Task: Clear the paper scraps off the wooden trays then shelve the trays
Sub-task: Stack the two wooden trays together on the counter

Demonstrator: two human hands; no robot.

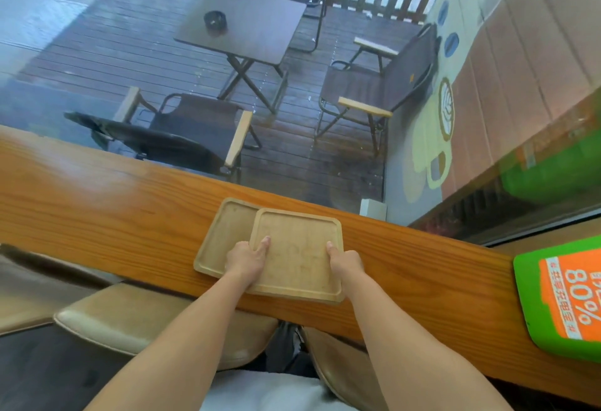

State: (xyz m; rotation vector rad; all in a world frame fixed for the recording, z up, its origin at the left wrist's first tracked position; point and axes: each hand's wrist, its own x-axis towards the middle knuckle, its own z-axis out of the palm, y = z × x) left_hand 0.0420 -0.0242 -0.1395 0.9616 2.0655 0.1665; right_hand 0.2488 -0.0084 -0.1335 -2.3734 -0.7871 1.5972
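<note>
Two light wooden trays lie on a long wooden counter (pixel 97 202). The upper tray (pixel 297 254) overlaps the right part of the lower tray (pixel 224 232). My left hand (pixel 247 259) grips the upper tray's left edge, thumb lying on its inner surface. My right hand (pixel 346 261) grips its right edge, thumb over the rim. Neither tray shows any paper scraps.
A window runs along the counter's far side, with a deck, folding table (pixel 244 27) and chairs outside. A green and orange sign (pixel 566 297) lies on the counter at right. Tan stools (pixel 130 316) stand below the counter's near edge.
</note>
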